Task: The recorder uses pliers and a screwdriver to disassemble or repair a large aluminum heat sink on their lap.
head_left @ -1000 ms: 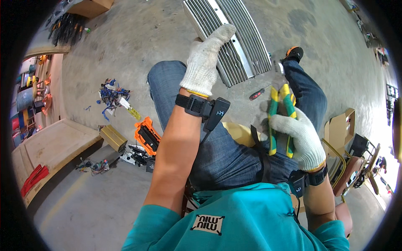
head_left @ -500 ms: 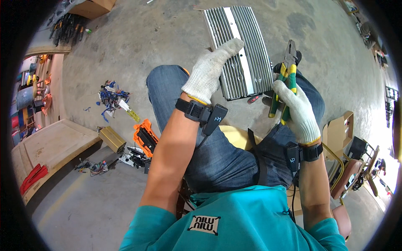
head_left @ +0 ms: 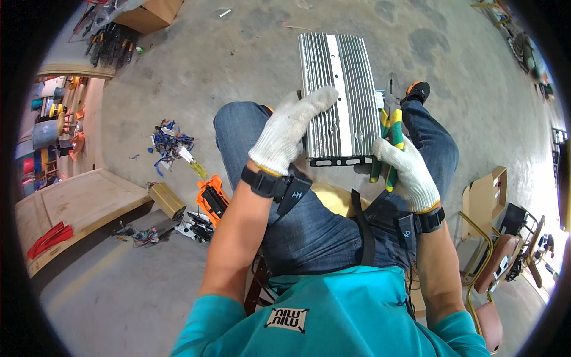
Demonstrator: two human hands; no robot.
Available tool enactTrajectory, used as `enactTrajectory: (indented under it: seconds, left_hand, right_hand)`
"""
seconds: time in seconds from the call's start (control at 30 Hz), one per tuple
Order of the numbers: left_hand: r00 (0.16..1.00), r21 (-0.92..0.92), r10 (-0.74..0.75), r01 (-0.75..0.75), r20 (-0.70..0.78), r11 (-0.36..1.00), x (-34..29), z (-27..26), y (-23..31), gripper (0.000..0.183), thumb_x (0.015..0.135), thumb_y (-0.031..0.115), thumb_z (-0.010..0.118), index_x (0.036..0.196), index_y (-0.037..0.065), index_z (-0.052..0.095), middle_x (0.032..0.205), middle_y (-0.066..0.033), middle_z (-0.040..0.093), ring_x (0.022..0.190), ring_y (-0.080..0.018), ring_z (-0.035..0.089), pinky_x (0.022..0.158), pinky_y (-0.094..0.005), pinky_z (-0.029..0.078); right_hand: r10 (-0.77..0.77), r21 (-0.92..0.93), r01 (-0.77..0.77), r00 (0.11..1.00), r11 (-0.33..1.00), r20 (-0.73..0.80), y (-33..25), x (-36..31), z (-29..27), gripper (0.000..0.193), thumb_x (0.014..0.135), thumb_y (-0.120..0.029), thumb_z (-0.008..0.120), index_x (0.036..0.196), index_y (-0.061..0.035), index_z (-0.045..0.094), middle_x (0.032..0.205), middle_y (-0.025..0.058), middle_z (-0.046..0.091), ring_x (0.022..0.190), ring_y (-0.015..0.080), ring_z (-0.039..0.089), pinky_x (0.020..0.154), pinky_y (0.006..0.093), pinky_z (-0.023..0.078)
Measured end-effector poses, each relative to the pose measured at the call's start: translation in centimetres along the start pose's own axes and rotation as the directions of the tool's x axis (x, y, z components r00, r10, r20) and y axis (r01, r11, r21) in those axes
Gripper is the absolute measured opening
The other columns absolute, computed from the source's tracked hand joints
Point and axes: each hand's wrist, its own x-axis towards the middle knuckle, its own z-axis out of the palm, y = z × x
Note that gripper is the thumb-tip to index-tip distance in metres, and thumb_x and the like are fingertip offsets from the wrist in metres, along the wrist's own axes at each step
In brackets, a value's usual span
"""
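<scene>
Since the frame half a second earlier, the ribbed metal housing (head_left: 352,107) has come nearer the body and straightened, showing its dark slotted lower end, while the green-and-yellow pliers (head_left: 396,128) have shifted close to its right edge. Left of the housing, past the bent left knee (head_left: 238,128), a heap of blue wire scraps (head_left: 169,143) lies on the floor. Below and left of the housing are an orange-and-black part (head_left: 212,197) and, farther out, a gold metal box (head_left: 166,200); well left of it stands a low wooden worktop (head_left: 89,196) bearing red cloth (head_left: 50,240). Right of the housing, beyond the pliers, the right leg (head_left: 431,137) blocks that side; an open cardboard box (head_left: 476,205) sits well to its lower right. The left grip (head_left: 284,134) grasps the housing by its left edge, thumb over the ribs, keeping it above the floor in front of the lap. The right grip (head_left: 410,172) is closed around the plier handles just beside the housing's lower right corner; whether its thumb touches the metal I cannot tell.
</scene>
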Motion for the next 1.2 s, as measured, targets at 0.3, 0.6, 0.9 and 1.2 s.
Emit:
enactTrajectory:
  seconds: [0.3, 0.6, 0.9, 1.2]
  left_hand:
    - [0.990, 0.237, 0.143, -0.141, 0.009, 0.961, -7.5, 3.6, 2.2, 0.098, 0.090, 0.030, 0.088, 0.161, -0.012, 0.036, 0.143, -0.0202, 0.065, 0.128, -0.0265, 0.066, 0.110, -0.0378, 0.054]
    - [0.981, 0.412, 0.183, -0.139, -0.068, 0.900, -10.7, 6.1, 3.2, 0.102, 0.086, 0.026, 0.092, 0.161, -0.012, 0.035, 0.150, -0.0208, 0.060, 0.132, -0.0256, 0.062, 0.110, -0.0371, 0.052]
    - [0.971, 0.513, 0.236, -0.178, -0.048, 0.840, -11.5, 8.0, 4.6, 0.102, 0.080, 0.025, 0.096, 0.157, -0.011, 0.040, 0.135, -0.0214, 0.066, 0.113, -0.0240, 0.070, 0.095, -0.0353, 0.060]
    - [0.953, 0.630, 0.300, -0.219, -0.023, 0.745, -10.9, 7.9, 4.6, 0.095, 0.081, 0.023, 0.093, 0.154, -0.012, 0.044, 0.135, -0.0232, 0.067, 0.113, -0.0247, 0.072, 0.095, -0.0354, 0.060]
  right_hand:
    - [-0.096, 0.111, 0.085, 0.990, 0.990, 0.102, 0.8, -1.7, -0.2, 0.058, 0.103, -0.025, 0.073, 0.150, -0.0011, 0.049, 0.129, 0.0141, 0.071, 0.104, 0.0285, 0.076, 0.090, 0.0459, 0.066]
    - [-0.150, 0.145, 0.128, 0.977, 0.981, 0.152, 1.7, -3.6, 0.0, 0.062, 0.100, -0.024, 0.075, 0.150, 0.0029, 0.050, 0.131, 0.0192, 0.072, 0.113, 0.0345, 0.076, 0.097, 0.0482, 0.064]
    - [-0.175, 0.218, 0.129, 0.962, 0.967, 0.210, 3.7, -3.4, -1.2, 0.074, 0.099, -0.016, 0.080, 0.160, -0.0061, 0.039, 0.139, 0.0188, 0.067, 0.123, 0.0370, 0.071, 0.106, 0.0586, 0.059]
    - [-0.168, 0.218, 0.129, 0.971, 0.968, 0.171, 3.3, -4.3, -0.7, 0.062, 0.096, -0.015, 0.080, 0.149, 0.0001, 0.051, 0.129, 0.0165, 0.072, 0.112, 0.0315, 0.075, 0.095, 0.0449, 0.063]
